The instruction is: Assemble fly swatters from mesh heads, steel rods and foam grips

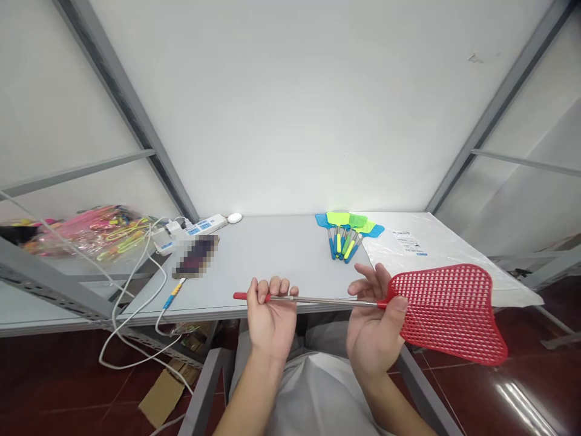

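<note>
A red fly swatter (pixel 447 312) with a thin metal telescopic rod lies across both hands, in front of the table's near edge. My left hand (pixel 272 315) is palm up, its fingers curled around the red grip end of the handle. At the other end, my right hand (pixel 374 330) pinches the neck where the rod meets the red mesh head, thumb on top and the other fingers loosely bent behind. The rod is drawn out long between the hands.
Several blue, green and yellow fly swatters (pixel 347 233) lie bunched on the table (pixel 272 254), beside a white plastic bag (pixel 431 248). Left are a power strip (pixel 206 226), a blurred-out phone-like object (pixel 195 257), white cables and bagged colourful goods (pixel 104 233). Cardboard (pixel 162 396) lies below.
</note>
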Demonstrator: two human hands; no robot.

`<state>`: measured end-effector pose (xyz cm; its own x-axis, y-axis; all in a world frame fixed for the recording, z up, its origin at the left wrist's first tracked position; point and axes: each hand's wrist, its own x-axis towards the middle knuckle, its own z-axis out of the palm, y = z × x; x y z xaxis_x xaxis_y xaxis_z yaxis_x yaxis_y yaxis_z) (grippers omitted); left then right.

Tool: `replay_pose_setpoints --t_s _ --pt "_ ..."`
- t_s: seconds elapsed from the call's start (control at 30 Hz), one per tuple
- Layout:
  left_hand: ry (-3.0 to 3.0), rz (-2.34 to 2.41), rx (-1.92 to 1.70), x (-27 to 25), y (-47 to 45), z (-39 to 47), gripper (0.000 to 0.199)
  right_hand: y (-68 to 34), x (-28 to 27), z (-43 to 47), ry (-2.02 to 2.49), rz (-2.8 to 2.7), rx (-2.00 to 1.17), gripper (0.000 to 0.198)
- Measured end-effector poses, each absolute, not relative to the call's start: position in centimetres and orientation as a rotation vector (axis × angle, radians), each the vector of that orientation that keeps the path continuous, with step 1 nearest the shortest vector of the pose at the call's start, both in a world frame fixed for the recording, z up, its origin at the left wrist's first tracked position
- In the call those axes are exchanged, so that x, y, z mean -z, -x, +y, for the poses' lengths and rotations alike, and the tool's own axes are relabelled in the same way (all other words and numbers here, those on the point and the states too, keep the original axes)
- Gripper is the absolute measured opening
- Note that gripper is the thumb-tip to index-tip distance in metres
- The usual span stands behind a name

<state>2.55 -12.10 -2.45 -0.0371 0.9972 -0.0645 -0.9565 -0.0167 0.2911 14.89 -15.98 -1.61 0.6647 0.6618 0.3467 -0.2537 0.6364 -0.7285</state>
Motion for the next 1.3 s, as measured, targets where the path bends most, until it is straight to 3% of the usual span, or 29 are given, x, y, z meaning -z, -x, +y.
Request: replay_pose_setpoints --t_s 0.37,0.7,0.8,0.9,1.0,1.13,1.3 --pt "-0.350 0.377 -1.792 0.1 -4.1 -13.2 0.044 -11.7 4.2 -13.4 0.619 -0.502 -0.934 0.041" --pt "-0.357 0.374 -1.571 2.9 -7.2 -8.9 0.044 -10.6 5.5 -9.9 0.610 -0.422 -1.106 0.043" --pt "-0.494 0.495 -1.517 3.6 -7.0 -6.9 0.033 -12.4 6.1 -7.5 0.693 -0.401 -1.180 0.045" --pt "-0.676 0.723 -1.488 4.9 -6.1 -5.1 0.014 -14.9 6.0 -5.4 0.813 -0.392 -1.099 0.041" --pt "-0.928 0.789 -1.296 6.2 -4.9 -3.8 0.027 -17.2 5.2 -4.3 0.889 -0.373 -0.973 0.038" --pt "-0.963 0.750 -1.176 6.1 -3.9 -3.2 0.031 -20.0 4.0 -3.2 0.968 -0.388 -0.939 0.042" --pt "-1.469 1.126 -0.869 4.0 -4.5 -2.5 0.031 -23.0 3.8 -0.9 1.200 -0.608 -0.915 0.047"
